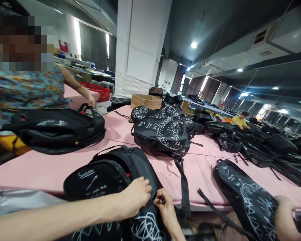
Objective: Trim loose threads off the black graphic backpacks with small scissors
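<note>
A black backpack [100, 174] with white scribbled lines and lettering lies in front of me at the table's near edge. Its top is partly open, with a bit of red showing inside the gap. Across it reaches my left hand [139, 191], fingers curled on the fabric beside the opening. My right hand [165, 202] is at the backpack's right side, thumb and fingers pinched around a small dark piece. What that piece is I cannot make out. The lower part of the backpack is partly covered by my left forearm.
More printed backpacks [160, 130] lie stacked on the pink table [198, 167], with a cardboard box [145, 101] behind. At left a co-worker's hand [90, 101] holds another black backpack [62, 130]. On the right, someone's arm [286, 217] touches a printed backpack [240, 187].
</note>
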Tool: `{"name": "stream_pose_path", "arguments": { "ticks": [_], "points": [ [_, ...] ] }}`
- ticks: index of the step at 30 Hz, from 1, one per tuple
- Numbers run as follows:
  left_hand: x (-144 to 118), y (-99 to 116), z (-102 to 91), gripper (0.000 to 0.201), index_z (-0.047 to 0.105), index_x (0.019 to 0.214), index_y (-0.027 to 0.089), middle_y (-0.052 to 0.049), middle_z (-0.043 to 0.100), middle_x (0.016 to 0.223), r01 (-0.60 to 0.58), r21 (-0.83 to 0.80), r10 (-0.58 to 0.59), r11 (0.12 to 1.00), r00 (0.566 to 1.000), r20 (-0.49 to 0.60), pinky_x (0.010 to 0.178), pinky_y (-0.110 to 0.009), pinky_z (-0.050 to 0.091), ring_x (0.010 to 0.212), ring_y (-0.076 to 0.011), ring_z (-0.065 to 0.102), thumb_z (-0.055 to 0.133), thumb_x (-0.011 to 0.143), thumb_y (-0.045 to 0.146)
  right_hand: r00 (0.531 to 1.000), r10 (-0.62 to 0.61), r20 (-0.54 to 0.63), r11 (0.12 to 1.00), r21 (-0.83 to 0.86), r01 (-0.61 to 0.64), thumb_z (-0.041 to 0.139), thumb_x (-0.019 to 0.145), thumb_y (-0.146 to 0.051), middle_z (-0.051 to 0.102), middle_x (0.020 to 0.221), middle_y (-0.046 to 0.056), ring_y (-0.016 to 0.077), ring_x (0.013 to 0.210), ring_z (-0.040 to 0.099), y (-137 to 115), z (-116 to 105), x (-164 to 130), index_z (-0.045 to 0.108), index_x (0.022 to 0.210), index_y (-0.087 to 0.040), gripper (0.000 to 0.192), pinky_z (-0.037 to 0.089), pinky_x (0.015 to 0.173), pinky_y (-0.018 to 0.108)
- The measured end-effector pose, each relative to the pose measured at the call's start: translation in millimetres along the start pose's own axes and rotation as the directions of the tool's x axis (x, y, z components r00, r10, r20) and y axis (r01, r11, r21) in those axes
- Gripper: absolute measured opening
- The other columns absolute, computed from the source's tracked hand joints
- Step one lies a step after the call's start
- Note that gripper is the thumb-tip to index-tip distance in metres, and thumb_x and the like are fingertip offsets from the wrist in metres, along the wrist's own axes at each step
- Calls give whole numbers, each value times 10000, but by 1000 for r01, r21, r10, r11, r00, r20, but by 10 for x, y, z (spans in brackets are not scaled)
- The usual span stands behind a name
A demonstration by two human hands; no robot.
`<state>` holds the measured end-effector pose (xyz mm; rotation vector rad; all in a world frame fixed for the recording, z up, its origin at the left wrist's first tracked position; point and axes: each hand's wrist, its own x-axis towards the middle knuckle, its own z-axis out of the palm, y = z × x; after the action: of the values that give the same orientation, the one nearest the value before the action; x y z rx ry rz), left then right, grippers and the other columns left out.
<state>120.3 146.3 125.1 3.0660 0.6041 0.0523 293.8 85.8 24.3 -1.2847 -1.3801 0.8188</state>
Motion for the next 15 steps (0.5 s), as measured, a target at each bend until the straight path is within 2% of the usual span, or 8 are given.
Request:
{"name": "stream_pose_path", "arguments": {
  "ticks": [2,4,6,8,10,12,14,15],
  "points": [
    [-35,76,94,60,602,716,151,-84,622,778,-50,109,71,993,977,-200,733,-371,400,769,-231,549,587,666,180,1000,-25,-18,1000,-17,24,462,652,-99,445,722,-21,122,663,407,24,-8,-11,419,670,-198,110,314,604,232],
    [-27,137,177,28,563,679,154,-71,589,725,-26,145,76,989,932,-354,695,-371,377,714,-211,513,540,696,150,998,-55,-25,998,-41,54,465,665,-103,452,728,-18,123,660,408,50,-3,-22,427,672,-197,102,313,602,233],
    [14,129,188,92,531,642,162,-59,563,680,-11,146,76,989,889,-451,658,-360,353,669,-192,481,497,721,128,997,-70,-33,996,-54,68,471,671,-107,457,734,-16,123,658,412,68,1,-33,433,680,-198,99,313,603,233],
    [41,-34,99,139,513,613,166,-55,550,651,21,140,57,990,848,-527,664,-364,344,659,-187,472,470,741,139,997,-66,-42,997,-50,64,482,685,-121,461,737,-15,124,664,419,78,-26,-52,441,686,-198,87,316,610,233],
    [2,-397,-41,193,511,598,166,-60,554,640,200,79,-109,977,777,-620,692,-374,353,674,-194,493,435,775,174,997,-63,-37,997,-41,61,502,720,-161,465,733,-13,127,672,428,89,-110,-90,450,681,-197,73,321,620,234],
    [-120,-891,-121,237,522,612,161,-80,589,693,521,-138,-469,842,581,-665,720,-376,383,715,-213,532,417,802,256,998,-59,-32,998,-33,58,528,752,-217,469,725,-13,131,678,438,131,-253,-156,458,669,-195,111,329,627,236],
    [-296,-1333,-39,313,506,570,178,-49,561,568,657,-431,-769,619,397,-501,619,-340,413,607,-203,541,388,810,339,998,-40,-55,999,-28,39,555,758,-257,473,711,-13,134,675,448,239,-432,-241,465,655,-194,151,342,625,236],
    [-382,-1472,74,365,503,549,190,-37,522,486,640,-513,-819,572,418,-392,559,-333,419,541,-206,531,347,820,378,996,-20,-84,1000,-22,19,569,753,-271,475,701,-14,135,669,453,326,-523,-284,469,649,-193,163,350,622,236]
  ]
}}
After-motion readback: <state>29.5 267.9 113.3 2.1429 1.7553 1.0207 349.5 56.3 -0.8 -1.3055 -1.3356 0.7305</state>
